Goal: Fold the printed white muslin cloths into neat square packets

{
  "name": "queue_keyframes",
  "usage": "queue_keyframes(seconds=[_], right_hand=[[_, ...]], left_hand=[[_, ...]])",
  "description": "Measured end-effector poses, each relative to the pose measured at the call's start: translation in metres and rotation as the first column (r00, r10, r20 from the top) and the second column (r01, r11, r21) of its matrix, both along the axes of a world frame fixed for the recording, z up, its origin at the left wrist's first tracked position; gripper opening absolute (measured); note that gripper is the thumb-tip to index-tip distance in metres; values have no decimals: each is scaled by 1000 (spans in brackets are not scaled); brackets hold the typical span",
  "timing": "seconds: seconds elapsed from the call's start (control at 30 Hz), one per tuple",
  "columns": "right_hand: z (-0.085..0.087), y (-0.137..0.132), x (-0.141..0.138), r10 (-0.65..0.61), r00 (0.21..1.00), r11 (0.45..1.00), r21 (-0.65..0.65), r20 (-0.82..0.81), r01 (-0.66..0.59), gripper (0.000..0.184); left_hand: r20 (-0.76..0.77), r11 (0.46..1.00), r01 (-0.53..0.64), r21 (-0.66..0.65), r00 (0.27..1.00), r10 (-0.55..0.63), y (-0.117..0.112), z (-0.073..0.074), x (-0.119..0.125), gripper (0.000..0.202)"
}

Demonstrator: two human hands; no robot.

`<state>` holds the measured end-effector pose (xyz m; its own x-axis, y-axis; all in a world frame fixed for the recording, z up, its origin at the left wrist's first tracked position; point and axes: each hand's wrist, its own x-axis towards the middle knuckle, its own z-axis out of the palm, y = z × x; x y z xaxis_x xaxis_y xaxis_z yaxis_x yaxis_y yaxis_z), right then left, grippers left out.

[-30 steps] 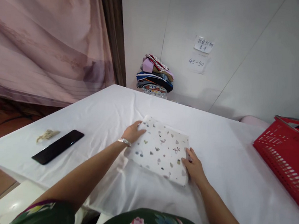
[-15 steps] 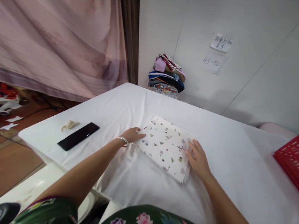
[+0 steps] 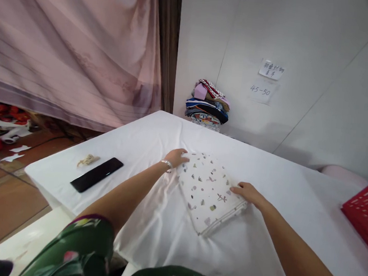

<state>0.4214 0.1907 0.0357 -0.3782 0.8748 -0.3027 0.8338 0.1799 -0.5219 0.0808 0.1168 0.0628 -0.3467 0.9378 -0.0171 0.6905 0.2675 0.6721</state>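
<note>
A folded white cloth with small printed figures (image 3: 208, 190) lies flat on the white-covered table (image 3: 275, 233). My left hand (image 3: 177, 157) rests on the cloth's far left corner, fingers lying flat. My right hand (image 3: 247, 192) lies on the cloth's right edge with its fingers stretched over it. A bracelet sits on my left wrist. Neither hand has lifted the cloth off the table.
A black phone (image 3: 96, 174) and a small beige scrap (image 3: 87, 160) lie at the table's left end. A stack of folded clothes (image 3: 208, 105) stands by the wall. A red basket (image 3: 366, 212) sits at the right edge. A pink curtain (image 3: 66, 44) hangs on the left.
The folded cloth has turned on the table, its near corner swinging right. My left hand slid to its far corner and my right hand shifted along its right edge. The view swung left.
</note>
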Motion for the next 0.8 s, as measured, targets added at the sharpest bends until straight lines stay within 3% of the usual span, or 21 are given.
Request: queue_keyframes(seconds=[0.13, 0.2, 0.27, 0.43, 0.67, 0.8], right_hand=[[-7, -43, 24, -149, 987, 989, -17, -64, 148, 43], [-11, -60, 31, -164, 985, 986, 7, -48, 164, 43], [-14, -69, 34, -171, 985, 984, 46, -34, 172, 45], [-16, -70, 31, -172, 985, 983, 66, -29, 173, 46], [-14, -74, 32, -177, 984, 982, 58, -34, 179, 44], [-18, -80, 40, -174, 975, 976, 106, -138, 189, 50]], left_hand=[[104, 998, -20, 51, 995, 15, 61, 2, 17, 41], [156, 996, -76, 41, 985, 69, 73, -8, 28, 39], [197, 990, -136, 24, 972, 128, 70, -22, 35, 37], [265, 968, -249, -23, 932, 246, 19, -44, 39, 38], [412, 978, -186, -97, 887, 209, -60, -45, 74, 33], [601, 979, -175, -102, 774, 201, -88, -47, 93, 30]])
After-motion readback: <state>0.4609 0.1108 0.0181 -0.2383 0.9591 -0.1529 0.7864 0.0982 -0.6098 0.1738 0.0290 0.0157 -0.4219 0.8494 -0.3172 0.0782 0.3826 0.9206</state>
